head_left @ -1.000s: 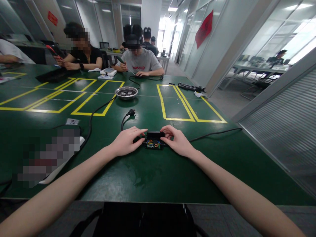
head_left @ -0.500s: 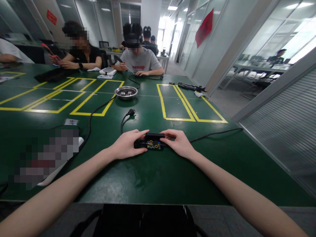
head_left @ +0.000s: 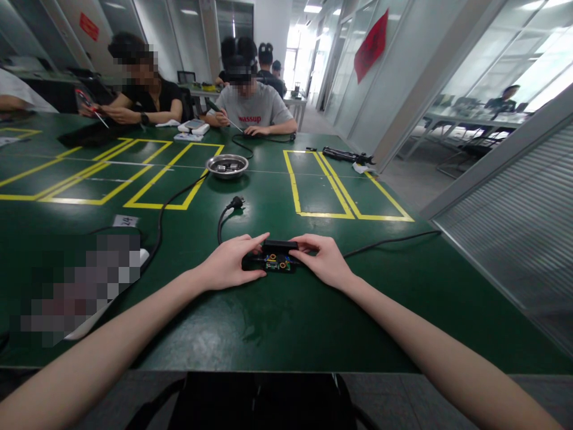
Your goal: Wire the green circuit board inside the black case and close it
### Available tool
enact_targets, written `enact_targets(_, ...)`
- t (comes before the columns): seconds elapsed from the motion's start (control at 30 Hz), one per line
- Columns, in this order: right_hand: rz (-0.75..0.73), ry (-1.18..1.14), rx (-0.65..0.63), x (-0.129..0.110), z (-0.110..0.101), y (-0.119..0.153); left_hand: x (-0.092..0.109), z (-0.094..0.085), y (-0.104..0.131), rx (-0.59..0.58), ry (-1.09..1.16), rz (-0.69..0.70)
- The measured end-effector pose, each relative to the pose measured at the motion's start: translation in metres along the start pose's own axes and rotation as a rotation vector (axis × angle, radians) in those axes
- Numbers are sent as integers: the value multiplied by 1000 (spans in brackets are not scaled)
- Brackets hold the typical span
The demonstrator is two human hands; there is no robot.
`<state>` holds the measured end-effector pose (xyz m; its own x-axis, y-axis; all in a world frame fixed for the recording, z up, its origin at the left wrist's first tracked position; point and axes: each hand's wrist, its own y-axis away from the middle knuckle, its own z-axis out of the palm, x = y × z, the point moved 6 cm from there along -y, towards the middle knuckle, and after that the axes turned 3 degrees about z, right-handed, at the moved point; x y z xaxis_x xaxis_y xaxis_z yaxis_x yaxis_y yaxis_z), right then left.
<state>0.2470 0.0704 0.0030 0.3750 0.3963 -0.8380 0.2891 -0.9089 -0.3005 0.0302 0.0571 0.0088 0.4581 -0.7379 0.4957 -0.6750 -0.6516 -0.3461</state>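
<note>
A black power adapter (head_left: 287,270) lies opened on the green table, its circuit board (head_left: 277,262) showing two ring-shaped coils. Along its far side the black cover (head_left: 280,245) stands tilted up. My left hand (head_left: 230,263) grips the adapter's left end, thumb at the near edge and index finger stretched along the cover's left corner. The cover's right end is pinched between the thumb and fingers of my right hand (head_left: 323,257). Some of my fingertips are hidden behind the adapter and cover.
A black plug (head_left: 237,203) on a cord lies beyond my left hand. Farther off stands a metal bowl (head_left: 227,167) with small metal parts. A blurred-out object (head_left: 85,286) lies at left; a cable (head_left: 394,241) runs right. Co-workers with tools sit across the table (head_left: 340,334).
My hands, the adapter and the cover hold nearly the same pose. The view has shifted slightly. At the far left, a co-worker's red-handled tool has changed its tilt.
</note>
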Motion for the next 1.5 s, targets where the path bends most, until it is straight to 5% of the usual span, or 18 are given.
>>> enact_targets(0.57,-58,35,-87,-8,0,0,1,-1,-2,-5,3,-35)
enact_targets(0.87,-169,22,-241,-19,2,3,8,-5,-4,-3,5,-18)
enact_targets(1.1,-298,163,-321,-21,10,6,10,-1,-4,37,118,38)
enact_targets(1.5,-471,556,-269,-25,16,3,12,3,-10,39,-85,7)
